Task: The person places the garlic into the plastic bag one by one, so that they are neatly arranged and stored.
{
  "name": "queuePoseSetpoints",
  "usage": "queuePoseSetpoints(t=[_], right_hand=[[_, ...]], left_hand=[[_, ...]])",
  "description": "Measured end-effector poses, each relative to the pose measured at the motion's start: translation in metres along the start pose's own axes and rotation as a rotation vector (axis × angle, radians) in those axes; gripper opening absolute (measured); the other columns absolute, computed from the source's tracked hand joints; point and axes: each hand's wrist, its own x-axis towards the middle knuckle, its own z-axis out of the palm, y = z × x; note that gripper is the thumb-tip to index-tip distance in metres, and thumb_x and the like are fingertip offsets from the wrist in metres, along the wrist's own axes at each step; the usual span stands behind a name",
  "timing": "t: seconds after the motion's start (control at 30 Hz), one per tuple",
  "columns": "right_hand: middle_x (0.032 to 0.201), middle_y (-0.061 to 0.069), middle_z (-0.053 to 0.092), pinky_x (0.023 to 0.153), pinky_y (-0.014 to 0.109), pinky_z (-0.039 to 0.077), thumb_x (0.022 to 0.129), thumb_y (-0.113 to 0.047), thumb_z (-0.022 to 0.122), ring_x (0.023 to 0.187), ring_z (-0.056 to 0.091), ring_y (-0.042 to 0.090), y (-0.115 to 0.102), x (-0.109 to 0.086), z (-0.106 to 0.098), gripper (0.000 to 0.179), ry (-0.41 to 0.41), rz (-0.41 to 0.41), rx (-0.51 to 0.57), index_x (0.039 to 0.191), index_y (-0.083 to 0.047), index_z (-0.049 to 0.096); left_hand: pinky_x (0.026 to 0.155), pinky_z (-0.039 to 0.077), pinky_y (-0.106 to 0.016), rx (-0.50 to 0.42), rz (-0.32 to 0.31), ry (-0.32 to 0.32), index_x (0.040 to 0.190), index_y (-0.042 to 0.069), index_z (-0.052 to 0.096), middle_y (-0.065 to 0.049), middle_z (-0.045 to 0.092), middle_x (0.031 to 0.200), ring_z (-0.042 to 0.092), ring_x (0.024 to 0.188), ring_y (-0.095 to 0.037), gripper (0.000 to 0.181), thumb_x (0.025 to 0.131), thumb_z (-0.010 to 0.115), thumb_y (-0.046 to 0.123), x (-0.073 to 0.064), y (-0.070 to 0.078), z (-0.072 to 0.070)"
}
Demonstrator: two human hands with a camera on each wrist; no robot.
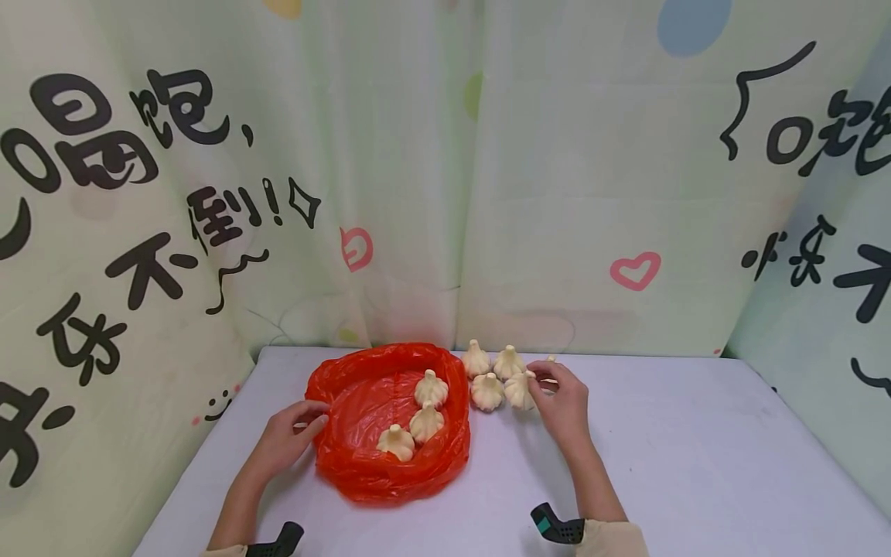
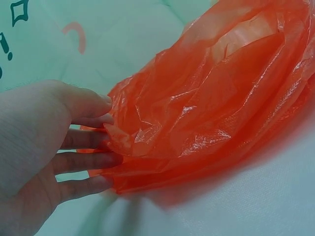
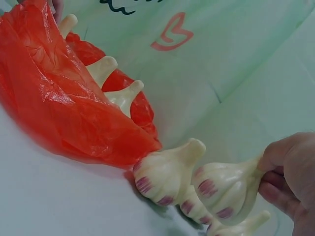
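Note:
My right hand (image 1: 562,398) pinches a garlic bulb (image 3: 226,189) by its stem between thumb and fingers. The bulb is cream with purple streaks low on its sides. Beside it stand several more garlic bulbs (image 1: 476,359), one partly hidden behind the hand. To their left lies a red plastic bag (image 1: 390,487), its mouth spread wide, with three garlic bulbs (image 1: 395,442) inside on its right and front side. At the bag's left rim is my left hand (image 1: 288,437). In the left wrist view its fingers (image 2: 83,161) are nearly straight and touch the thin plastic.
A white table (image 1: 689,449) carries everything, stretching away to the right of the bulbs. Behind it hangs a pale green curtain (image 1: 557,193) with black characters and pink hearts, closing in the back and both sides. Black wrist devices (image 1: 557,526) sit on both forearms.

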Motion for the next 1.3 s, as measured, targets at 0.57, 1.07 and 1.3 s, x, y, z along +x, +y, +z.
queuePoseSetpoints(t=[0.57, 1.07, 1.3], right_hand=[[0.091, 0.014, 0.072, 0.073, 0.029, 0.060, 0.081, 0.006, 0.071, 0.080, 0.070, 0.024, -0.010, 0.000, -0.001, 0.019, 0.002, -0.008, 0.014, 0.098, -0.001, 0.071], [0.094, 0.015, 0.071, 0.074, 0.014, 0.056, 0.083, 0.004, 0.070, 0.086, 0.069, 0.028, -0.016, -0.002, 0.002, 0.018, -0.032, 0.004, 0.068, 0.100, -0.001, 0.070], [0.097, 0.015, 0.071, 0.074, 0.009, 0.053, 0.083, 0.004, 0.070, 0.087, 0.069, 0.027, -0.019, -0.002, 0.005, 0.018, -0.058, -0.006, 0.086, 0.101, -0.001, 0.069]], left_hand=[[0.090, 0.057, -0.039, -0.009, -0.006, -0.014, 0.122, 0.013, 0.062, -0.008, 0.066, 0.118, 0.061, 0.110, -0.025, 0.028, 0.094, 0.061, 0.018, 0.001, 0.001, 0.000], [0.091, 0.057, -0.040, -0.021, -0.011, -0.027, 0.123, 0.011, 0.062, -0.009, 0.066, 0.119, 0.061, 0.111, -0.027, 0.029, 0.095, 0.061, 0.017, 0.000, 0.002, -0.002], [0.090, 0.057, -0.039, 0.000, 0.004, -0.016, 0.122, 0.011, 0.062, -0.009, 0.065, 0.118, 0.061, 0.109, -0.025, 0.029, 0.094, 0.061, 0.018, -0.001, 0.000, 0.000]])
